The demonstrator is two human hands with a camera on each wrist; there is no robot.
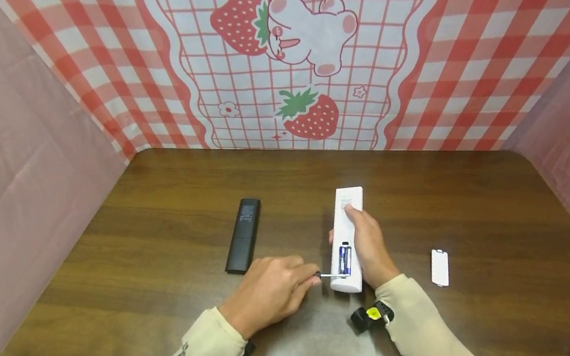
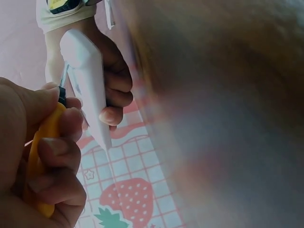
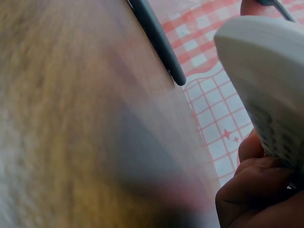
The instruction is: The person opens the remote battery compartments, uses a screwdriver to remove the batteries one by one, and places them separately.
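Note:
My right hand grips a white remote control, its back turned up and its battery bay uncovered. Blue batteries sit side by side inside the bay. In my left hand is a screwdriver with a yellow handle, a black collar and a thin metal shaft. The shaft's tip reaches the near end of the bay, by the batteries; exact contact cannot be told. From the right wrist view, the remote's button side shows, with fingers curled round its edge.
A black remote control lies back up on the wooden table, left of the white one. To the right lies a small white battery cover. A checked strawberry cloth hangs behind the table, with pink cloth at the sides.

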